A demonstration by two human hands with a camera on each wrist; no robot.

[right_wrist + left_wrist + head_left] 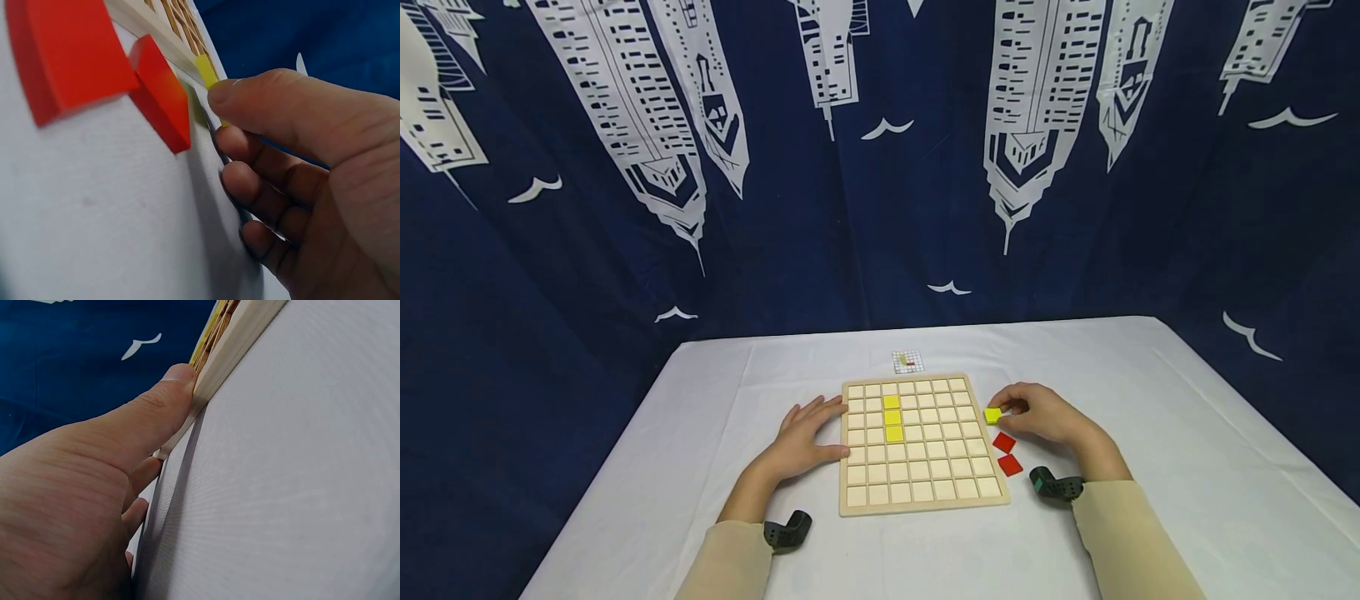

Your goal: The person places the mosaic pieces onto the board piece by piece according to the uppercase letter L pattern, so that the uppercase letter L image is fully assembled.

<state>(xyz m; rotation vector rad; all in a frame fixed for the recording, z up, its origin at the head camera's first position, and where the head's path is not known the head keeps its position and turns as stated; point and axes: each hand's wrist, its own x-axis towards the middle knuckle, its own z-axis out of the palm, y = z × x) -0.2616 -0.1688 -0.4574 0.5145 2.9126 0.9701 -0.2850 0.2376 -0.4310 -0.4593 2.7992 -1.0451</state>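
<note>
A square wooden grid board (925, 505) lies on the white table. Three yellow tiles (892, 417) fill neighbouring cells of one column in its upper left part. At the board's left edge rests my left hand (805, 437), thumb and fingers spread and straight; in the left wrist view the thumb touches the wooden rim (219, 369). Just off the right edge, my right hand (1037, 412) pinches a yellow tile (206, 70) between thumb and forefinger. Close below it, two red tiles (1010, 464) lie on the cloth, and they loom large in the right wrist view.
Behind the board lies a small card (907, 362) printed with a grid and coloured squares. A dark blue curtain (865, 233) with white buildings and birds hangs behind the table (737, 400). Each wrist carries a black camera mount (788, 531).
</note>
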